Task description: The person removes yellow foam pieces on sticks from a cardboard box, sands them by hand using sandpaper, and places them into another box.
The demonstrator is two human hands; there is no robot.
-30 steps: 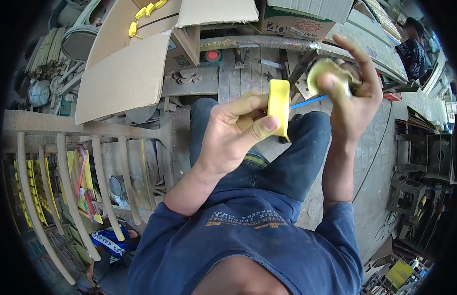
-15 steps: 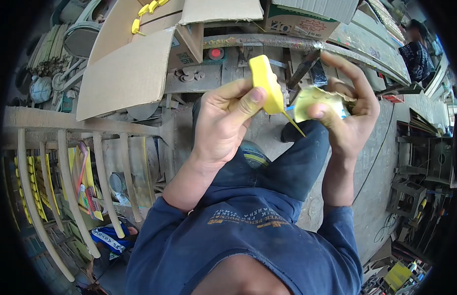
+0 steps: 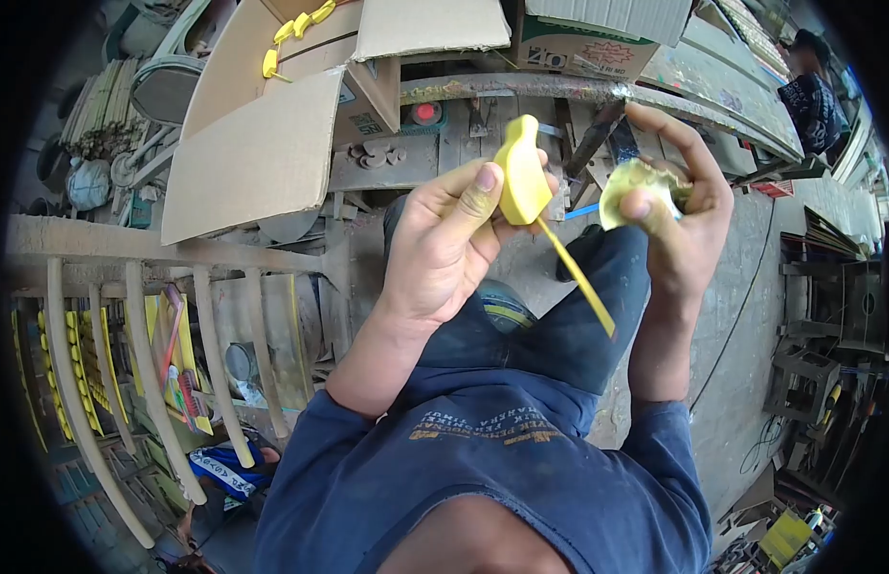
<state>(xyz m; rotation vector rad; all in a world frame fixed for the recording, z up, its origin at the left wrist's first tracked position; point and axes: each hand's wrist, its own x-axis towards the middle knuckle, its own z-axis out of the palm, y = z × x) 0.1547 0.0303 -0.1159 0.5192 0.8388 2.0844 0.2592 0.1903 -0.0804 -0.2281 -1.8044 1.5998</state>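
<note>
In front of my lap, my left hand (image 3: 440, 234) pinches a yellow painted figure (image 3: 524, 182), rounded like a small bird, between thumb and fingers. A thin yellow stick (image 3: 580, 282) runs from its lower end down over my thigh. My right hand (image 3: 688, 225), to the right and apart from the figure, is closed on a crumpled, pale yellow-green sheet (image 3: 622, 187). That sheet has a ragged edge and looks like worn sandpaper, though I cannot tell for sure. My right index finger is raised above it.
An open cardboard box (image 3: 253, 158) at the upper left holds several similar yellow pieces (image 3: 296, 26). A wooden rail with slats (image 3: 148, 354) stands on the left. Another box (image 3: 588, 48) sits beyond the beam. A person (image 3: 810, 100) is at the far upper right.
The yellow figure has turned in my left hand, so its stick now reaches lower and looks longer. My right hand and the sheet have shifted slightly right, away from it.
</note>
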